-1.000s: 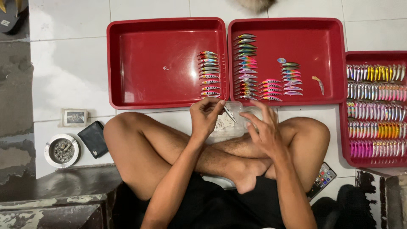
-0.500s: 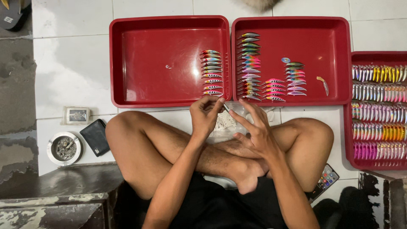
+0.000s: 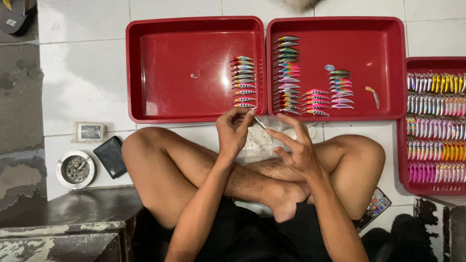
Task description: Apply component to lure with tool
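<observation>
The person sits cross-legged on the white tiled floor [image 3: 82, 82], and both hands are raised a little higher and closer to the trays than they were a second ago. The left hand [image 3: 234, 130] is pinched shut on a small silvery fishing lure [image 3: 258, 121], its thumb and fingertips closed around the near end while the far end pokes out toward the right. The right hand [image 3: 297, 148], which a moment ago lay lower over the ankle, has lifted and spread; its fingers are splayed and grasp nothing, the fingertips just beside the lure's free end. Whether they touch it I cannot tell.

The lure sits between the two hands, just below the near rim of the left red tray [image 3: 194, 117] and above a clear bag of small pale pieces [image 3: 255, 140] lying on the floor between the knees. The column of lures in the left tray [image 3: 242, 81] looks unchanged, as do the rows in the middle red tray [image 3: 335, 115] and the packed right tray [image 3: 434, 126].

Judging from that, the work looks to be in a fitting or checking stage, with this lure not yet laid among the others.

Off to the left sit an ashtray [image 3: 75, 169], a black wallet [image 3: 111, 156] and a small box [image 3: 90, 131].
</observation>
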